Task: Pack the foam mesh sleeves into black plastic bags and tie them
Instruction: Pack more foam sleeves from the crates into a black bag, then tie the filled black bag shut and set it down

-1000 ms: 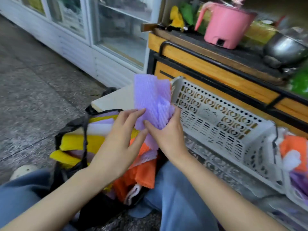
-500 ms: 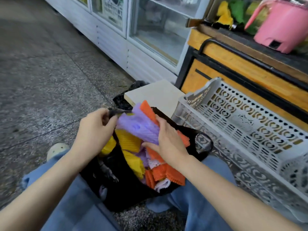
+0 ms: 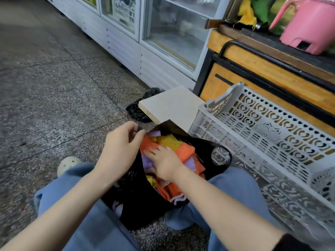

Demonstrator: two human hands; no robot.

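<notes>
Packing is judged nearly complete. The black plastic bag (image 3: 141,211), lower centre, is full of foam mesh sleeves (image 3: 184,152). The left hand (image 3: 120,151) has its fingers clamped on the bag rim. The right hand (image 3: 164,161), fingers straight, presses the sleeves. The bag is not yet tied.

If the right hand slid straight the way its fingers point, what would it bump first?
Probably the left hand, which pinches the rim of the black plastic bag just ahead of the fingers of the right hand. Orange foam mesh sleeves lie under them, so depth is unclear.
</notes>
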